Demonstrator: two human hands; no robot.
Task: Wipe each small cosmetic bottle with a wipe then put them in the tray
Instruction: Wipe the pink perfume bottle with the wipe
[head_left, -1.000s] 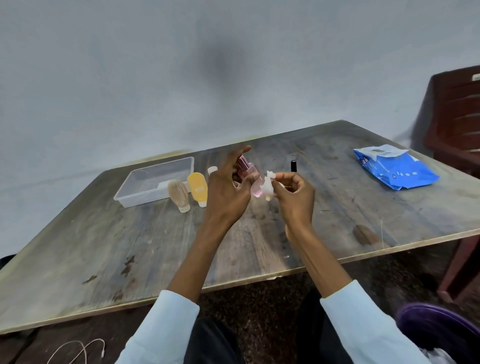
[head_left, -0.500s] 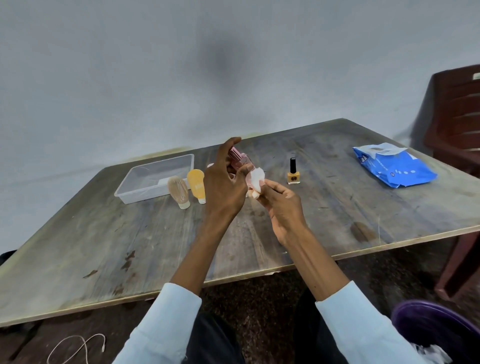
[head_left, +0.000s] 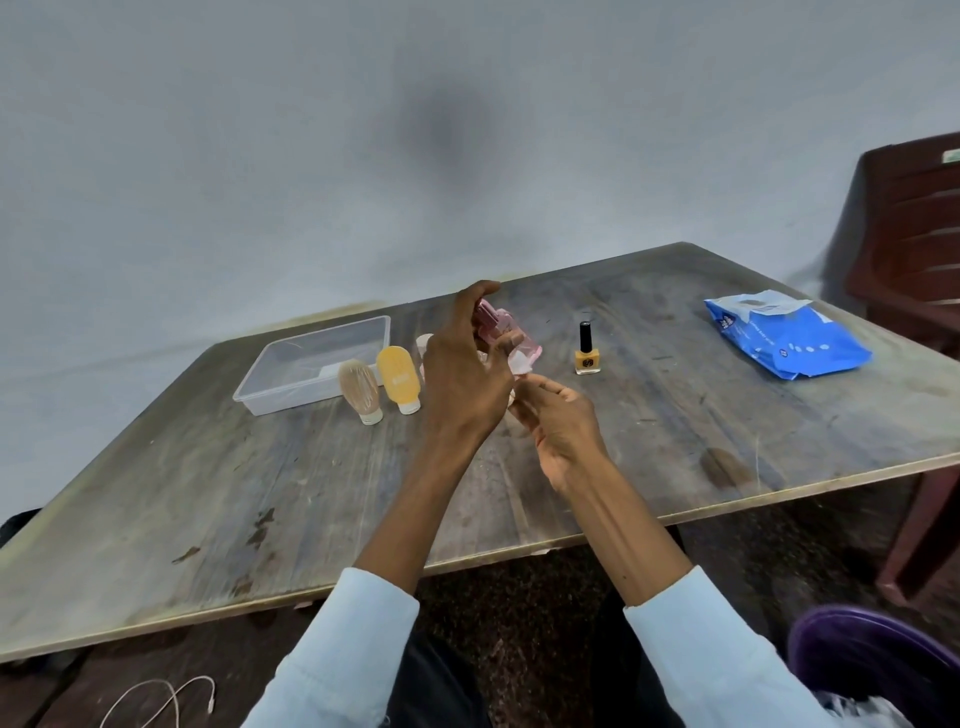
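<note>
Left hand (head_left: 465, 374) curled round pink bottle (head_left: 501, 332), held tilted in the air above mid-table; right hand (head_left: 563, 426) pinching white wipe (head_left: 519, 364) against bottle's lower end. Risk of slipping from damp fingers and knocking over nail polish (head_left: 587, 351) just beside, or missing clear tray (head_left: 311, 358) near far-left corner

worn matt wood table (head_left: 649, 415); clear plastic tray (head_left: 291, 395).
</note>
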